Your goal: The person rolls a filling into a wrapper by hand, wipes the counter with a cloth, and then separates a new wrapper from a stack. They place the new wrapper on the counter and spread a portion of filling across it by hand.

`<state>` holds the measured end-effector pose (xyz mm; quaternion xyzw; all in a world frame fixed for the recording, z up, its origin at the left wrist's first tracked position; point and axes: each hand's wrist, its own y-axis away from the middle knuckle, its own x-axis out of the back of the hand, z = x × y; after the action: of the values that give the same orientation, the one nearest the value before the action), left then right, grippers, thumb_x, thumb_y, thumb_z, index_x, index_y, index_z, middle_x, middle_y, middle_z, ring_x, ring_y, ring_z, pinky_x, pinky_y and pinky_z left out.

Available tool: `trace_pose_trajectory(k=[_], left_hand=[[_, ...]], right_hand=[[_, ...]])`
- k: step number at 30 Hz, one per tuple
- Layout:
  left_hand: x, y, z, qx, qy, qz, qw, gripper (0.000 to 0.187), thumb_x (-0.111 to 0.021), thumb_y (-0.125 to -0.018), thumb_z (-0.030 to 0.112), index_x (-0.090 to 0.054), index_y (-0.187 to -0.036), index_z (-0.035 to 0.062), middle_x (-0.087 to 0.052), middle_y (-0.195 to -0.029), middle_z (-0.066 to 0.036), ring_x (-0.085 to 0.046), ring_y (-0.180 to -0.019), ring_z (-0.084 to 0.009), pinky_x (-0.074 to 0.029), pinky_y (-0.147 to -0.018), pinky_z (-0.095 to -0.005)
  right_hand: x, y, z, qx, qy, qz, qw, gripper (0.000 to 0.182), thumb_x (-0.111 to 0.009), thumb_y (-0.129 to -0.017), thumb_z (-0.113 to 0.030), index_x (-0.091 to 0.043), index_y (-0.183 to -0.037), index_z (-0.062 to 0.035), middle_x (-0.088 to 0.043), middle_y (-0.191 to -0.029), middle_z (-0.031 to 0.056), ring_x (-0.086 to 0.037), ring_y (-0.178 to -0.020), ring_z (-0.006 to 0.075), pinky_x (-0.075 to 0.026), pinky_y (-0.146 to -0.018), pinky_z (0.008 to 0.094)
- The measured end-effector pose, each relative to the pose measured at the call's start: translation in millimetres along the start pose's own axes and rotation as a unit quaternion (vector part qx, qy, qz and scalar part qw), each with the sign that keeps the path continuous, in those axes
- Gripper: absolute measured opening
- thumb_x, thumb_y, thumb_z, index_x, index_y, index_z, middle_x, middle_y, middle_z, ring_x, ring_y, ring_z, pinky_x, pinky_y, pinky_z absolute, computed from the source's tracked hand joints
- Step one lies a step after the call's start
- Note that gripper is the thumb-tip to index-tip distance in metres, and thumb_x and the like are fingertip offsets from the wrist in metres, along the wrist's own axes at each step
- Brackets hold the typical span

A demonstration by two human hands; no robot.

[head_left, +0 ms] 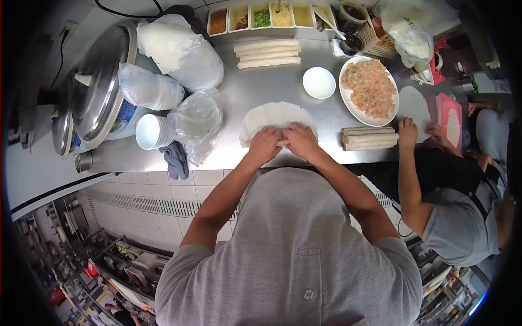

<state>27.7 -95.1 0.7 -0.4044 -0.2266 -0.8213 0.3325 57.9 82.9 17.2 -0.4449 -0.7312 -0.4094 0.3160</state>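
Observation:
A round, thin white dough wrapper (278, 115) lies on the steel counter in front of me. Its near edge is folded over into the start of a roll. My left hand (265, 144) grips this edge on the left, fingers curled over it. Close beside it, my right hand (300, 140) is closed on the same edge, the two hands almost touching. Any filling inside the fold is hidden by my fingers. To the right, several finished rolls (370, 139) lie stacked, and more rolls (267, 53) rest farther back.
An oval plate of minced filling (370, 89) and a white bowl (319, 83) stand at right. Seasoning trays (262, 17) line the back. Plastic bags (198, 119) and stacked cups (154, 132) crowd the left. A co-worker's hands (408, 133) handle another wrapper (413, 106).

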Motion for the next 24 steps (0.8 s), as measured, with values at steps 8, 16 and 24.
trace_pose_trajectory(k=[8, 16, 24], left_hand=[[-7.1, -4.6, 8.3, 0.017, 0.013, 0.002, 1.0, 0.026, -0.075, -0.074, 0.017, -0.066, -0.098, 0.0113, -0.06, -0.104, -0.009, -0.057, -0.106, -0.0304, -0.048, -0.088, -0.0441], [5.6, 11.6, -11.1, 0.017, -0.016, -0.008, 1.0, 0.023, -0.074, -0.074, 0.015, -0.065, -0.094, 0.0088, -0.059, -0.102, -0.009, -0.058, -0.102, -0.0308, -0.049, -0.085, -0.0439], [29.0, 34.5, -28.2, 0.031, -0.012, 0.025, 0.999, 0.019, -0.074, -0.074, 0.013, -0.065, -0.091, 0.0099, -0.059, -0.095, -0.008, -0.059, -0.094, -0.0297, -0.048, -0.08, -0.0432]], right_hand=[[0.8, 7.9, 5.2, -0.002, 0.006, 0.016, 1.0, 0.021, -0.071, -0.079, -0.017, -0.068, -0.099, -0.0127, -0.059, -0.112, 0.0083, -0.054, -0.116, 0.0288, -0.044, -0.091, 0.0483], [14.5, 22.7, 16.6, -0.021, 0.033, 0.002, 0.999, 0.021, -0.069, -0.079, -0.016, -0.067, -0.099, -0.011, -0.06, -0.112, 0.0072, -0.055, -0.116, 0.0277, -0.043, -0.09, 0.0468], [14.8, 26.5, 26.1, -0.014, 0.016, -0.006, 1.0, 0.023, -0.069, -0.08, -0.015, -0.065, -0.102, -0.0108, -0.059, -0.114, 0.0066, -0.054, -0.115, 0.0267, -0.041, -0.092, 0.0466]])
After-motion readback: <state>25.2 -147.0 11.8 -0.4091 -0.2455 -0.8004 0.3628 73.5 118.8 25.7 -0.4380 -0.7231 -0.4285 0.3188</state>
